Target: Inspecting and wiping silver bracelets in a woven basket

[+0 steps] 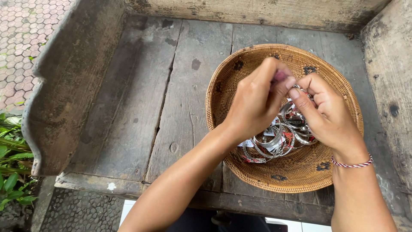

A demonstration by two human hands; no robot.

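A: Weathered wooden tabletop point(141, 107), raised plank edges on three sides, paved ground and green leaves off to the left. Round woven basket point(240, 77) sitting right of centre.

B: Contents?

A: Heap of silver bangles point(274, 144) with small tags, piled in the basket's bottom.

B: Hands?

A: Both raised just above the heap, meeting over the basket. Left hand point(253, 103) with fingers point(279, 86) pinched shut on something small and pinkish, too blurred to identify. Right hand point(326, 114) pinching a silver ring-like piece point(297, 87) at its fingertips, striped cord bracelet point(352, 164) on that wrist.

B: Step?

A: Looks like fiddling with one piece lifted off the pile, both hands working the same spot. Probably mid-handling, not picking or setting down.

B: Next move needs?

A: Likely a steady pinch on both sides, fine fingertip control, keeping it over the basket in case of a drop.
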